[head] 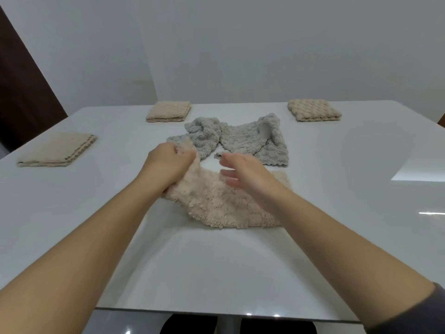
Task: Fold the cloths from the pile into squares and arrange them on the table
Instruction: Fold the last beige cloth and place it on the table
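Note:
A fluffy beige cloth (226, 208) lies crumpled on the white table (216, 273) in front of me. My left hand (168, 162) grips its far left edge and lifts it off the table. My right hand (243, 172) hovers just above the cloth's right part with fingers spread and relaxed, holding nothing. Behind the hands lies the pile of grey cloths (236, 138), rumpled and unfolded. Three beige cloths sit folded into squares: one at the left (57, 153), one at the far left-centre (168, 111), one at the far right (314, 110).
The table's near edge (216, 312) runs just below my forearms. A plain wall stands close behind the far edge, and a dark brown panel (24, 92) stands at the left.

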